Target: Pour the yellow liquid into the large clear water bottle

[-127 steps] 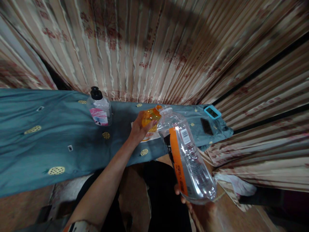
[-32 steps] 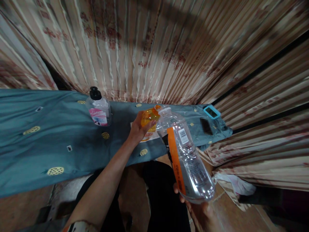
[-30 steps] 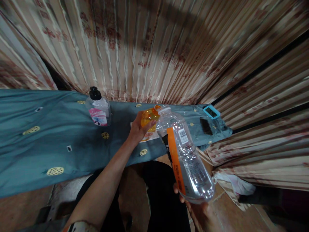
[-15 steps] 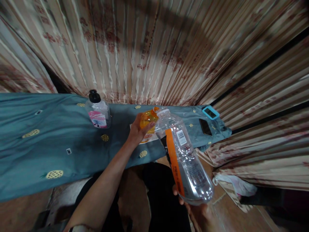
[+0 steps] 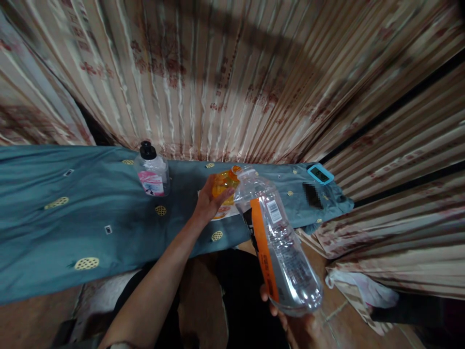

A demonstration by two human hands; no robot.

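Fingers wrapped round it, my left hand (image 5: 208,199) holds a small orange see-through bottle (image 5: 225,184) above the cloth-covered surface. My right hand (image 5: 290,322) grips the base of a large clear plastic bottle (image 5: 281,242) with an orange, black and grey label. The large bottle is tilted, its mouth up at the far left end and close to the mouth of the orange bottle. Whether the two rims touch I cannot tell. Under the orange bottle lies a white and orange printed sheet or packet (image 5: 227,212), partly hidden by my left hand.
On the blue-green pineapple-print cloth (image 5: 127,242) stands a clear pump bottle (image 5: 154,177) with a black top. A light-blue framed device (image 5: 320,173) and a blurred dark flat object (image 5: 313,195) lie at the right. Pleated curtains (image 5: 203,87) hang behind. A white bag (image 5: 363,288) sits low right.
The view has shifted slightly, so the surroundings appear a little lower and further right. Both hands keep their holds, with the two bottle mouths still close together.
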